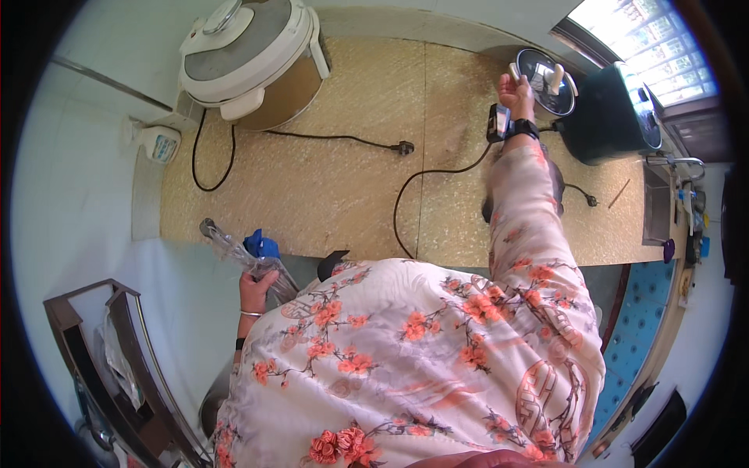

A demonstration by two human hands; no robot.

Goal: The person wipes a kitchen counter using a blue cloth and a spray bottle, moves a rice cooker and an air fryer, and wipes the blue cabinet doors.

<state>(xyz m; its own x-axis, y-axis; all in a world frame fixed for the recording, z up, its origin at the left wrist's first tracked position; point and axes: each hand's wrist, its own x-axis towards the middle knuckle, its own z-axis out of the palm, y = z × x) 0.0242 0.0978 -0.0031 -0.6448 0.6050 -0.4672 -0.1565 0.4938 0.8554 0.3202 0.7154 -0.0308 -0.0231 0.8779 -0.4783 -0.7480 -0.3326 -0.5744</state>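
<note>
My left hand (256, 289), with a bangle at its wrist, grips a long bundle in clear plastic wrap (229, 248) below the counter's front edge. A crumpled blue piece (261, 244) sits against the bundle; I cannot tell whether it is cloth or plastic. Far out over the counter, my right hand (516, 93) is at the left side of a small pot with a glass lid (541, 82), beside its side handle. Whether the fingers close on that handle is unclear. A strapped device with a cord (498, 123) is at the right wrist.
A large white electric cooker (257, 64) stands at the back left, its plug (404, 148) lying on the speckled counter (351, 193). A dark green bin-like container (603, 111) stands right of the pot. Farther right is a sink (656, 205). A white bottle (161, 144) is at the left wall.
</note>
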